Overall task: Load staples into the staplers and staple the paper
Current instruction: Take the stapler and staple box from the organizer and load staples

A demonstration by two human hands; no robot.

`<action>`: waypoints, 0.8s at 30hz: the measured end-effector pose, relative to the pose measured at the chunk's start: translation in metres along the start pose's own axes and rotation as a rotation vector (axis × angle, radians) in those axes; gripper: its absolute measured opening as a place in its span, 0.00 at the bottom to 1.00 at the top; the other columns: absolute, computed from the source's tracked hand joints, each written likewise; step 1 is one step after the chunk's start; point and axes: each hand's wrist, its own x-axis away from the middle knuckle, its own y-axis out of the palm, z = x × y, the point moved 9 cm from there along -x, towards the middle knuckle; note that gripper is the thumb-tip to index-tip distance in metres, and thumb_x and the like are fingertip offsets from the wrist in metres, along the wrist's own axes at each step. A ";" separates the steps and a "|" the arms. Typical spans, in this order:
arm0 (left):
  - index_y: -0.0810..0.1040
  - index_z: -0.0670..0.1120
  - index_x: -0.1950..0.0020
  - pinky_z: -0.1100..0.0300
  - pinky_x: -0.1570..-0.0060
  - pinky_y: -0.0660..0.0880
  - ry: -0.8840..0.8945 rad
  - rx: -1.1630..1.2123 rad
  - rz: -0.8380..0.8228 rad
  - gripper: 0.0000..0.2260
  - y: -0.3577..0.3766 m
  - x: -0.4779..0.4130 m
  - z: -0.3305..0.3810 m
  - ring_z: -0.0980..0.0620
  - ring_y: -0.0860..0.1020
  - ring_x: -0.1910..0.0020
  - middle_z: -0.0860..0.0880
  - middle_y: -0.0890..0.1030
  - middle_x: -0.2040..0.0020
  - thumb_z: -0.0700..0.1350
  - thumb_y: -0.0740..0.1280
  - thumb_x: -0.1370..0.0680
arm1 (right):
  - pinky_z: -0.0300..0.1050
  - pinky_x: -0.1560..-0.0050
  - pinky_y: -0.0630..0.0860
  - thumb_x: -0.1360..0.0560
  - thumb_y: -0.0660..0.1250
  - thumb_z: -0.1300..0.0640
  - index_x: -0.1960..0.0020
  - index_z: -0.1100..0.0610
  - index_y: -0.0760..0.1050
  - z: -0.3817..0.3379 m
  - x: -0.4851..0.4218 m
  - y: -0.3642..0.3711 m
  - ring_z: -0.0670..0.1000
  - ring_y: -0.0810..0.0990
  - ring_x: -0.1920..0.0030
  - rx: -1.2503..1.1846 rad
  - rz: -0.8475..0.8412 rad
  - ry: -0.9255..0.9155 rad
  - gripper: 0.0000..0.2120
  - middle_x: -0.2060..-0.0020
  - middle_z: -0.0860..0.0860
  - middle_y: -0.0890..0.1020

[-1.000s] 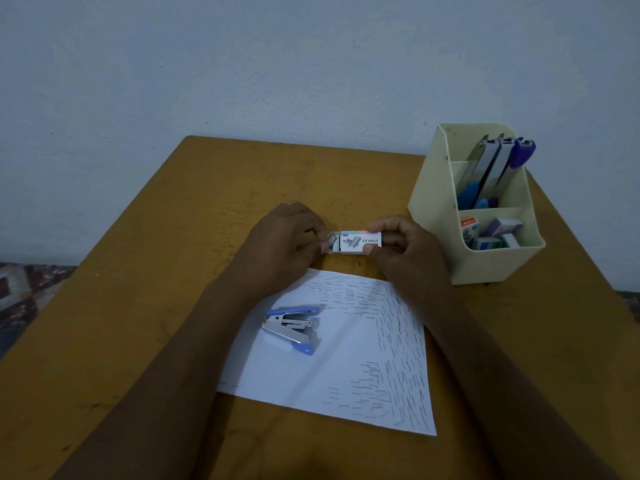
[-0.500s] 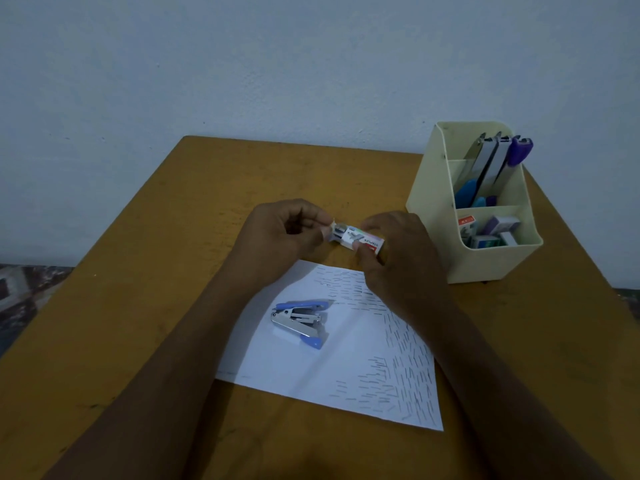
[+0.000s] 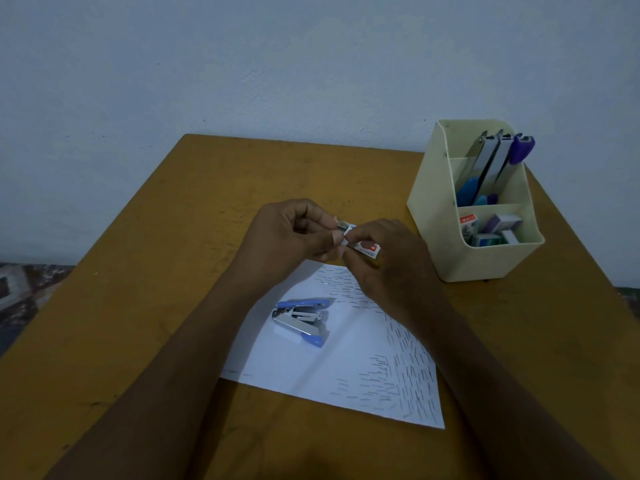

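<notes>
A small white staple box (image 3: pixel 367 249) with a red mark is held above the table between both hands. My right hand (image 3: pixel 384 268) grips the box's outer sleeve. My left hand (image 3: pixel 294 232) pinches the inner tray (image 3: pixel 342 226), which sticks out of the box's left end with grey staples showing. A blue and metal stapler (image 3: pixel 302 320) lies hinged wide on a white sheet of paper (image 3: pixel 346 362) that carries many stapled marks along its right side and top.
A cream desk organiser (image 3: pixel 450 237) stands at the right on the wooden table (image 3: pixel 173 271), holding several staplers upright in the back and small staple boxes in its front bin. A pale wall rises behind the table.
The box has tilted, its right end dropping and a red mark now facing up. My left hand has drawn the inner tray a little out of the left end. The stapler has not moved on the paper.
</notes>
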 end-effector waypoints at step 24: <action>0.82 0.43 0.55 0.62 0.66 0.76 -0.029 -0.422 -0.023 0.04 -0.038 -0.006 -0.008 0.44 0.79 0.63 0.41 0.83 0.62 0.42 0.69 0.24 | 0.29 0.56 0.67 0.31 0.71 0.48 0.50 0.52 0.82 -0.035 0.014 0.025 0.41 0.75 0.55 -0.175 -0.570 -0.133 0.12 0.54 0.44 0.83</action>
